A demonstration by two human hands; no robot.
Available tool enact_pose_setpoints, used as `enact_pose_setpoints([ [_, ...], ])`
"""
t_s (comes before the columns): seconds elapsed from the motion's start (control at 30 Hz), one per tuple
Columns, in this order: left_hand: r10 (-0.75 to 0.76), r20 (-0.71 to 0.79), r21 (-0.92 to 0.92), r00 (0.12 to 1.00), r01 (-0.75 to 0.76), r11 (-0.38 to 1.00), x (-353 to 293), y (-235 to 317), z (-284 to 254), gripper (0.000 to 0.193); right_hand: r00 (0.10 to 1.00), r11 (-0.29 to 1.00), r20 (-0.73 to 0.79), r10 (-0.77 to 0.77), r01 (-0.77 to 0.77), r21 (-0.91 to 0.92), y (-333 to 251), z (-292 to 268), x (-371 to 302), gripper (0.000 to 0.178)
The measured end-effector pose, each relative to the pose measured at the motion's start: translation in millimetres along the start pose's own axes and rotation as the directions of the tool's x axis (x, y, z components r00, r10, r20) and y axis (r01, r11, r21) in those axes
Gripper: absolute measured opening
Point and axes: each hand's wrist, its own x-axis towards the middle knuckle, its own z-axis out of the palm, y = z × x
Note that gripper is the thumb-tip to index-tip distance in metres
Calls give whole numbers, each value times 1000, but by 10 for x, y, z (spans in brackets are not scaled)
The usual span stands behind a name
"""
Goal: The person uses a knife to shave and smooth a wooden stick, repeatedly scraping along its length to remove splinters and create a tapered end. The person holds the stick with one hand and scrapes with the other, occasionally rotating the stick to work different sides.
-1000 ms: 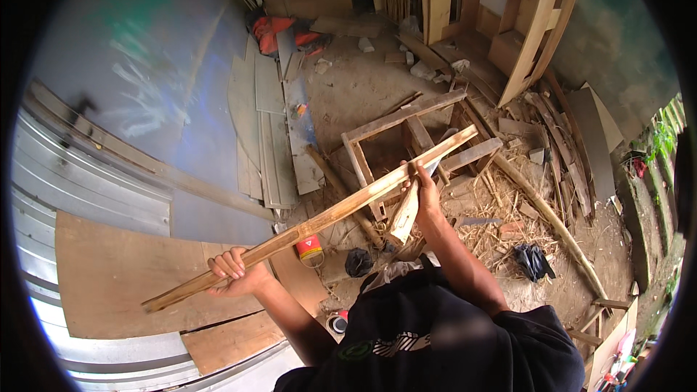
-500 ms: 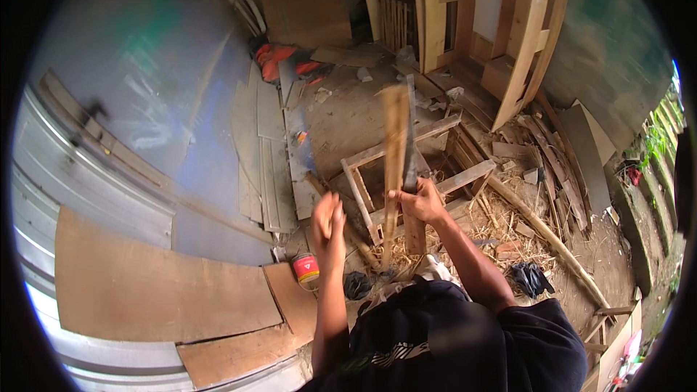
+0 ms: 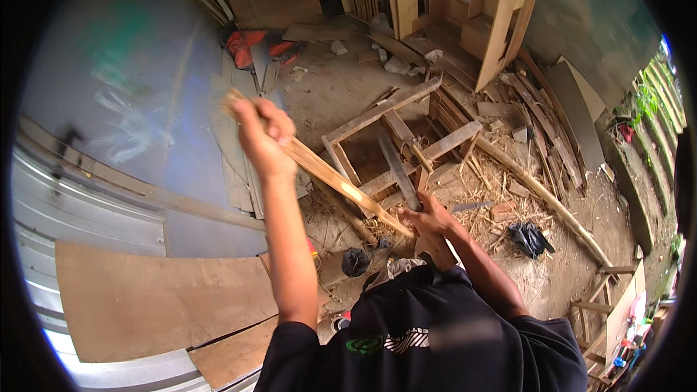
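A long, narrow wooden strip (image 3: pixel 341 183) slants down across the middle, from upper left to my right hand. My left hand (image 3: pixel 267 134) is closed around its upper end, raised high at the left. In my closed right hand (image 3: pixel 428 214) is a long flat-bladed tool (image 3: pixel 396 165), with its grey blade pointing up and away. A brown wooden part below that hand looks like the handle; its exact kind I cannot tell. The strip's lower end meets my right fingers, but whether they pinch it is unclear. Beyond lies a rough wooden frame (image 3: pixel 383 109).
Wood shavings (image 3: pixel 501 229) and a long pole (image 3: pixel 541 192) cover the ground at right. Two black plastic bags (image 3: pixel 531 239) lie nearby, one each side of me. Brown boards (image 3: pixel 160 297) are at left, and a red cloth (image 3: pixel 245 47) lies at the back.
My left hand has moved up and left and now grips the wooden strip. The strip has swung from near upright to a leftward slant. My right hand has lowered slightly with the tool.
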Motion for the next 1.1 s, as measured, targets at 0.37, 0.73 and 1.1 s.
enact_pose_setpoints([
  [0.37, 286, 9, 31, 958, -286, 958, 443, 695, 484, 65, 991, 980, -116, 73, -50, 193, 304, 95, -550, 77],
  [0.73, 432, -105, 189, 896, -408, 893, 402, 1151, 531, 64, 979, 924, -121, 162, -108, 368, 274, 98, -461, 42],
  [1.1, 450, -320, 311, 834, -356, 881, 283, 636, 453, 66, 945, 976, -321, 65, 7, 217, 329, 295, -355, 30],
])
